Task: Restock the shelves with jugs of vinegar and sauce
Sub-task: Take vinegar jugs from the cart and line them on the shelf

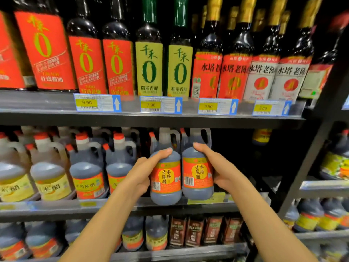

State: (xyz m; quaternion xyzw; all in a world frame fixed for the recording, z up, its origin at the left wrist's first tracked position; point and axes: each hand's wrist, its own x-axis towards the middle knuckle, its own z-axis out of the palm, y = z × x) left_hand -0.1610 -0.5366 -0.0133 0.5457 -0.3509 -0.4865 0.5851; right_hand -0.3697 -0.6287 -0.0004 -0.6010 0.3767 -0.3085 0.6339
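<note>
Two dark vinegar jugs with red and yellow labels stand side by side at the front edge of the middle shelf [113, 205]. My left hand [145, 173] grips the left jug [166, 178] from its left side, fingers curled over its shoulder. My right hand [217, 167] grips the right jug [197, 176] from its right side. Both jugs are upright and touch each other. Their caps are hidden behind the shelf above.
Several more jugs [86, 173] fill the middle shelf to the left. Dark open shelf space [239, 157] lies right of the held jugs. Tall bottles [149, 59] line the upper shelf, jugs and brown cartons [194, 231] the lower one. Another rack [324, 188] stands at right.
</note>
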